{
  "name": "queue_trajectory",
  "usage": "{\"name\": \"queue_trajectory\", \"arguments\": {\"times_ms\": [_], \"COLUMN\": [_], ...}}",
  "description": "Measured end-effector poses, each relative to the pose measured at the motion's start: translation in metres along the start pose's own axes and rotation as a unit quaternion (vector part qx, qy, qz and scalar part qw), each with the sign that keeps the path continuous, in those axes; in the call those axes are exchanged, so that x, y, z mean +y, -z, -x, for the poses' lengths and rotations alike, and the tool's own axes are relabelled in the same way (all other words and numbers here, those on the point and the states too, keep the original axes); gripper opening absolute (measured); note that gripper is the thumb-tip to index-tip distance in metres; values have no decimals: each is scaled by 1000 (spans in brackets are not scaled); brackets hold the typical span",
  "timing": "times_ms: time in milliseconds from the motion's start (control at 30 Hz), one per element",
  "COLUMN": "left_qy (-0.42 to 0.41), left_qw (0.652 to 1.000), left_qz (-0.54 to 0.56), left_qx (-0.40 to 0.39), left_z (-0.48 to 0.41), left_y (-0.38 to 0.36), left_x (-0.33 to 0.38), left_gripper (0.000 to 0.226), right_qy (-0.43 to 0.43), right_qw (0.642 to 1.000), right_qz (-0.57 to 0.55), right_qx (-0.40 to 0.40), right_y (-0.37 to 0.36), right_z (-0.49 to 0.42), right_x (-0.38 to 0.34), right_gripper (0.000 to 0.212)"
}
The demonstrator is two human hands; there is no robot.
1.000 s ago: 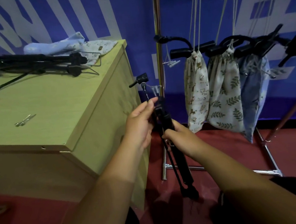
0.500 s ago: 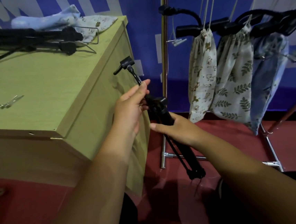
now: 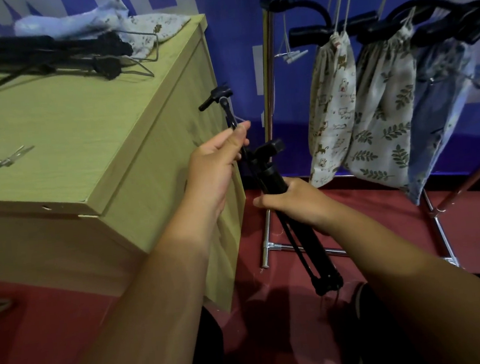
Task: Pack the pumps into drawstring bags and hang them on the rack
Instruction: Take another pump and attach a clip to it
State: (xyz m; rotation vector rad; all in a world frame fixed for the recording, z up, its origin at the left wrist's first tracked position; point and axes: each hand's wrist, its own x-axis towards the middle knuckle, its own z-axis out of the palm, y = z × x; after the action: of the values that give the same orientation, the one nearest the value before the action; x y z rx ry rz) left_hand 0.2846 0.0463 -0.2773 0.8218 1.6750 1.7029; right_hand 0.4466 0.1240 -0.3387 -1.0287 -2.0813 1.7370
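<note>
Black and slim, the pump [image 3: 269,176] hung slanted in the air between your two grips, just off the corner of the pale wooden desk [image 3: 80,123] and above the red floor [image 3: 472,232]. Your right grip [image 3: 296,202] was curled round the barrel just under the T-handle [image 3: 267,148], and the foot end [image 3: 327,283] pointed down and toward you. Your left grip [image 3: 217,169], up and to the left of it, pinched the thin hose [image 3: 230,115] between thumb and fingers. The hose's valve head [image 3: 215,97] stuck up above that grip, close to the desk's side.

On the desk's far end lay more black pumps [image 3: 44,54] against a heap of loose cloth bags [image 3: 130,25], with small metal pieces [image 3: 13,156] nearer you. To your right stood the chrome rack [image 3: 271,90]. Three filled drawstring bags hung there side by side by their cords: a cat-print one [image 3: 332,114], a leaf-print one [image 3: 379,115] and a blue one [image 3: 437,115].
</note>
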Motion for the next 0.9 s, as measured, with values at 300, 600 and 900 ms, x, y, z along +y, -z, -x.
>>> {"name": "queue_trajectory", "arguments": {"times_ms": [300, 600, 900], "left_qy": [-23, -19, -87], "left_qw": [976, 959, 908], "left_qz": [-75, -220, -383], "left_qx": [-203, -177, -145], "left_z": [3, 13, 54], "left_y": [12, 5, -22], "left_x": [-5, -14, -10], "left_gripper": [37, 33, 50], "right_qy": [-16, 13, 22], "right_qw": [993, 990, 982], "right_qz": [-81, -131, 123], "right_qx": [-87, -44, 144], "right_y": [9, 35, 24], "right_z": [2, 15, 21], "right_x": [3, -14, -81], "right_gripper": [22, 70, 36]}}
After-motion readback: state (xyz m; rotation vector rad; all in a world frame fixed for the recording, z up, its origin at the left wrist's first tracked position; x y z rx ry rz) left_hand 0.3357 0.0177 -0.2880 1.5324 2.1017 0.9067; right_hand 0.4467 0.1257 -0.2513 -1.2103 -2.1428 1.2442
